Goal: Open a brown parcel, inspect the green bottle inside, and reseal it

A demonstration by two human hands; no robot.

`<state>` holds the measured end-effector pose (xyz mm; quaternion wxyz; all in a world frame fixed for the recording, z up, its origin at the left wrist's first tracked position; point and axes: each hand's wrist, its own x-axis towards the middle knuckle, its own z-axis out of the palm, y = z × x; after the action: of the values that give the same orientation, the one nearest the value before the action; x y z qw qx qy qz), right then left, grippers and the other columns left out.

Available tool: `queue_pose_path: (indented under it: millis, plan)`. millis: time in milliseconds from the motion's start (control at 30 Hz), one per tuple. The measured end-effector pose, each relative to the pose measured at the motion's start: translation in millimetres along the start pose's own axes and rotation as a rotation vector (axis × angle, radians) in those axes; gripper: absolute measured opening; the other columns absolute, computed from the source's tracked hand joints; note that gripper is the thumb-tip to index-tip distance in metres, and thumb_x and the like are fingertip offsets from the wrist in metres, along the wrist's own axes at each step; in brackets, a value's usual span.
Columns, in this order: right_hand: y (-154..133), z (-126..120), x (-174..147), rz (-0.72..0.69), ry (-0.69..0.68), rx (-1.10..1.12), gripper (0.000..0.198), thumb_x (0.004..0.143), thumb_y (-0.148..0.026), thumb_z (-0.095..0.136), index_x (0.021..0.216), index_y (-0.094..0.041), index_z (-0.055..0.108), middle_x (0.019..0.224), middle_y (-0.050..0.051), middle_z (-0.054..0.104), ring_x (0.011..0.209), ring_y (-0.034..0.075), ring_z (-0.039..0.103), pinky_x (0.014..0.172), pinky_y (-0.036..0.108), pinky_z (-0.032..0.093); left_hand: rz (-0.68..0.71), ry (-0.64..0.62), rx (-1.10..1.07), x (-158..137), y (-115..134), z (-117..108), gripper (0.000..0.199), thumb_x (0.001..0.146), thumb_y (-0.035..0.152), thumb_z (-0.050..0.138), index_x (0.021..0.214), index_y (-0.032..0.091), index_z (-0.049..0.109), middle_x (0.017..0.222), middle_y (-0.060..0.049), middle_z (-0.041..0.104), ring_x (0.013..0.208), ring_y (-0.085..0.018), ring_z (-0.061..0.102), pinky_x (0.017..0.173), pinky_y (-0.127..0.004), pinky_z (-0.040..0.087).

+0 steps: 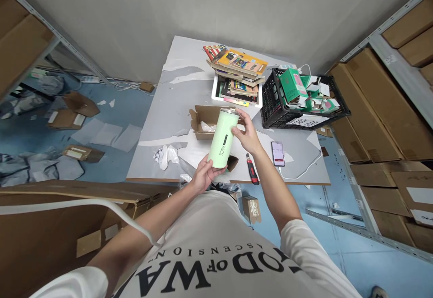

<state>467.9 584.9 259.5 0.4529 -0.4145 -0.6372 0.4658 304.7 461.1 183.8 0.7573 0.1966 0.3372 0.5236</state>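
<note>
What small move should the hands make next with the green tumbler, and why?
Probably lower the green tumbler toward the open cardboard box: the left hand supports its base, the right hand holds its top end, and the box sits just beyond with something white inside.

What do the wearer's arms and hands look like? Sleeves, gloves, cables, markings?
Left hand and right hand: bare, no gloves; no watch visible on either wrist. Short white sleeves; white T-shirt with dark "God of War Ascension" lettering. A white cable crosses before the left forearm.
</note>
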Motion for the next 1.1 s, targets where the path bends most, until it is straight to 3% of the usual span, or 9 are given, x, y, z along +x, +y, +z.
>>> queue_pose_path:
  millis: [67,233,367,467,533,700,800,900,1100]
  plan:
    - [-3,-10,-2,0.014,0.027,-0.054,0.065,0.069,-0.069,0.065,0.116,-0.027,0.048,0.124,0.009,0.051,0.106,0.022,0.055,0.078,0.035,0.055,0.063,0.020,0.113,1,-3,-5,0.056,0.073,0.044,0.073,0.120,0.020,0.053,0.115,-0.010,0.066,0.101,-0.026,0.065,0.093,-0.046,0.050]
    - [-16,-34,-13,0.053,-0.029,-0.100,0.045,0.076,-0.058,0.065,0.100,-0.025,0.045,0.087,-0.001,0.055,0.073,0.014,0.055,0.062,0.028,0.050,0.285,0.007,0.544,11,1,-17,0.072,0.066,0.044,0.079,0.127,0.020,0.049,0.131,-0.013,0.056,0.112,-0.026,0.060,0.097,-0.042,0.048]
    - [-20,-63,-34,-0.150,0.166,-0.263,0.046,0.079,-0.050,0.063,0.111,-0.025,0.042,0.097,0.003,0.055,0.087,0.019,0.060,0.076,0.035,0.052,0.420,-0.025,0.975,25,9,-24,0.097,0.059,0.048,0.082,0.140,0.019,0.037,0.140,-0.017,0.047,0.128,-0.033,0.047,0.108,-0.049,0.038]
    - [-14,-82,-55,-0.232,0.283,-0.357,0.056,0.084,-0.051,0.054,0.130,-0.027,0.033,0.108,0.008,0.055,0.098,0.023,0.061,0.084,0.043,0.051,0.342,-0.066,1.259,37,2,-32,0.115,0.051,0.050,0.085,0.146,0.018,0.028,0.146,-0.019,0.038,0.135,-0.038,0.038,0.110,-0.054,0.033]
    - [-8,-84,-67,-0.240,0.291,-0.411,0.062,0.084,-0.050,0.052,0.136,-0.026,0.030,0.112,0.010,0.056,0.100,0.025,0.061,0.085,0.045,0.052,0.282,-0.139,1.366,46,-9,-37,0.124,0.047,0.048,0.087,0.148,0.016,0.024,0.150,-0.021,0.032,0.138,-0.040,0.032,0.112,-0.055,0.031]
    - [2,-66,-83,-0.243,0.192,-0.621,0.059,0.079,-0.042,0.060,0.132,-0.022,0.044,0.116,0.012,0.057,0.101,0.026,0.060,0.086,0.045,0.052,0.290,-0.310,1.392,73,-24,-49,0.138,0.044,0.047,0.089,0.151,0.012,0.009,0.155,-0.024,0.017,0.144,-0.038,0.020,0.116,-0.050,0.025]
    - [2,-57,-88,-0.251,0.133,-0.698,0.055,0.078,-0.037,0.061,0.129,-0.022,0.049,0.113,0.012,0.058,0.101,0.026,0.059,0.085,0.045,0.053,0.308,-0.416,1.354,88,-24,-53,0.130,0.046,0.046,0.088,0.149,0.012,0.018,0.150,-0.023,0.032,0.141,-0.037,0.028,0.115,-0.048,0.028]
    - [-3,-53,-93,-0.249,0.038,-0.726,0.055,0.076,-0.033,0.064,0.128,-0.023,0.049,0.114,0.012,0.058,0.104,0.027,0.058,0.087,0.046,0.052,0.317,-0.416,1.282,96,-26,-56,0.115,0.046,0.046,0.088,0.143,0.014,0.034,0.137,-0.019,0.049,0.130,-0.036,0.045,0.109,-0.047,0.035]
    - [-23,-46,-94,-0.170,-0.296,-0.701,0.059,0.076,-0.033,0.067,0.131,-0.027,0.047,0.120,0.012,0.056,0.111,0.030,0.055,0.090,0.047,0.050,0.342,-0.369,1.195,97,-32,-61,0.100,0.038,0.043,0.090,0.126,0.018,0.051,0.127,-0.015,0.055,0.121,-0.036,0.051,0.104,-0.046,0.039]
